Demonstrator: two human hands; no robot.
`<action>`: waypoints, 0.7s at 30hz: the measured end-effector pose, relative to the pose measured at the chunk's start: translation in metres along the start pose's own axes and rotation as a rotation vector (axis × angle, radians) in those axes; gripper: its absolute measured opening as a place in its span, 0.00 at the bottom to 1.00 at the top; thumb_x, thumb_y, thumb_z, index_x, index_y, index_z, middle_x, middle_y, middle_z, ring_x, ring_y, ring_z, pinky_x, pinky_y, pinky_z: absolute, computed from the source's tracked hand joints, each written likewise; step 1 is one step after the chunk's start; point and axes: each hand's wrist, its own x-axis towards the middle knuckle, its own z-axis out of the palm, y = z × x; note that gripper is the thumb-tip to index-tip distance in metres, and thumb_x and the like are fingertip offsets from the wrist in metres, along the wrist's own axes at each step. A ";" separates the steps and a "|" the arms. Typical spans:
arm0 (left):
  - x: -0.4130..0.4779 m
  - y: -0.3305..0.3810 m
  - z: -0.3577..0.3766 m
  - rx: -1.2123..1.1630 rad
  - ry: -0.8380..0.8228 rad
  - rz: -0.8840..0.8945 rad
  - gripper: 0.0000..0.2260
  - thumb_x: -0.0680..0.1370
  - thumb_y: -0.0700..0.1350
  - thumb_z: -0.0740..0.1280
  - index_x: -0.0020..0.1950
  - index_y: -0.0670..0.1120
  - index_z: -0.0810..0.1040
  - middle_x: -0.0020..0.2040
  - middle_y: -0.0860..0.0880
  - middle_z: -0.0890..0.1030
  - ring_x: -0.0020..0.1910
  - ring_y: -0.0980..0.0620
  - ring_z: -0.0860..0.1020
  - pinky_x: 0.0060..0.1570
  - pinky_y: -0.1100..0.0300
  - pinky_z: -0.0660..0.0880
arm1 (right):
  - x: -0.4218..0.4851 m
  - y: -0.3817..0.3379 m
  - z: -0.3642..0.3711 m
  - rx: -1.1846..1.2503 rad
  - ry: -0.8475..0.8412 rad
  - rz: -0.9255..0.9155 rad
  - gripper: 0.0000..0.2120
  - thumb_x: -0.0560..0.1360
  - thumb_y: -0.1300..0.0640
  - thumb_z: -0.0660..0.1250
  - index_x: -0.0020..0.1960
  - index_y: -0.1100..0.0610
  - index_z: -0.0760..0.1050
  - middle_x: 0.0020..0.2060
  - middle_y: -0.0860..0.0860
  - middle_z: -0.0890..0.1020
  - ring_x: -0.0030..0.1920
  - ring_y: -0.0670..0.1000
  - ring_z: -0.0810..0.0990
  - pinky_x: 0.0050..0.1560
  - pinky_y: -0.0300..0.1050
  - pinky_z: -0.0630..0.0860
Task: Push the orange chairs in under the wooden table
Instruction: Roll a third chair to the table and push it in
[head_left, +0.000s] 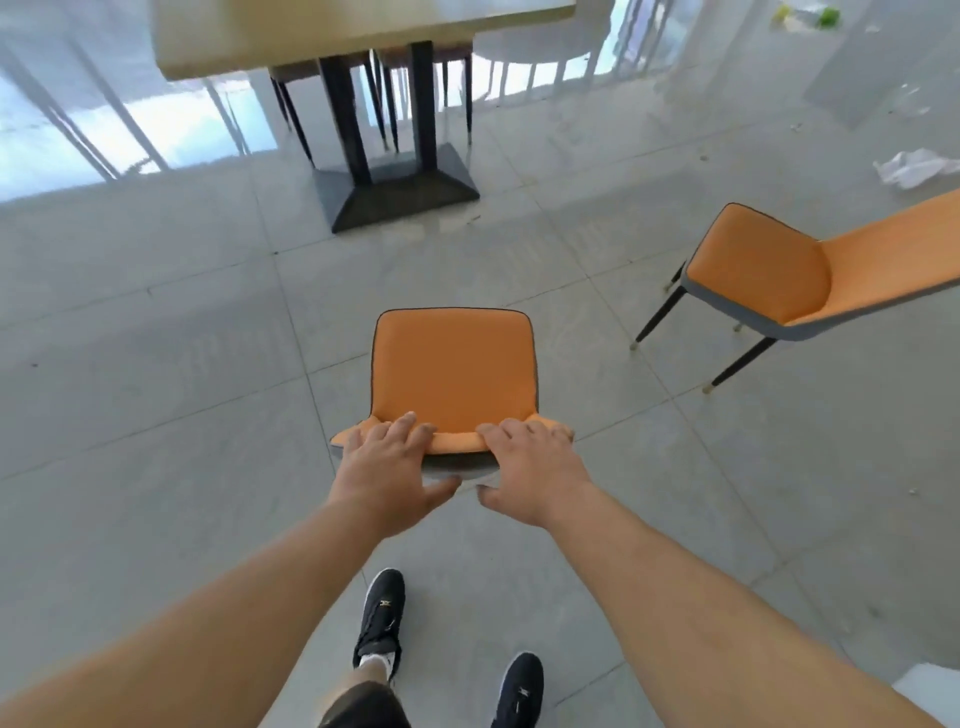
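The person stands behind one chair (452, 369) and holds it with both hands. The left hand (387, 467) grips the top edge of the backrest (457, 442) on its left part. The fingers lie over the orange front and the thumb presses on the grey back side. The right hand (530, 467) grips the same edge on its right part in the same way, fingers in front and thumb behind. The two hands are close together, with a small gap between the thumbs.

This chair stands on the tiled floor (156, 415), on the near side of the table (311, 31). Its seat faces the table, but it is well apart from the table and its black base (395, 195); no part of the seat is under the top.

The second chair (763, 270) stands to the right, also well apart from the table. Its seat points to the left and its backrest goes out of the picture at the right edge.

Dark chair legs (298, 122) show under the far side of the table. A crumpled white paper (914, 166) lies on the floor behind the second chair. Two black shoes (382, 618) are seen at the bottom, between the arms.
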 end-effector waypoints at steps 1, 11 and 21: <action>-0.001 0.003 0.003 0.003 0.018 -0.025 0.38 0.78 0.74 0.57 0.82 0.55 0.62 0.84 0.50 0.63 0.81 0.45 0.62 0.81 0.37 0.54 | 0.002 0.003 0.003 -0.010 -0.005 -0.009 0.35 0.77 0.37 0.65 0.79 0.47 0.61 0.69 0.52 0.74 0.66 0.60 0.72 0.67 0.67 0.66; 0.020 0.005 -0.008 -0.017 -0.069 -0.078 0.24 0.78 0.62 0.68 0.72 0.56 0.73 0.66 0.54 0.80 0.68 0.46 0.76 0.77 0.38 0.64 | 0.041 0.008 -0.004 -0.054 -0.063 -0.025 0.15 0.79 0.55 0.62 0.65 0.47 0.70 0.54 0.52 0.76 0.53 0.59 0.77 0.42 0.54 0.67; 0.085 -0.018 -0.039 -0.002 -0.214 0.015 0.15 0.75 0.60 0.67 0.59 0.57 0.75 0.49 0.56 0.81 0.50 0.51 0.79 0.53 0.51 0.79 | 0.093 0.019 -0.030 -0.073 -0.150 -0.091 0.09 0.80 0.55 0.61 0.60 0.49 0.69 0.53 0.52 0.77 0.54 0.58 0.78 0.51 0.58 0.78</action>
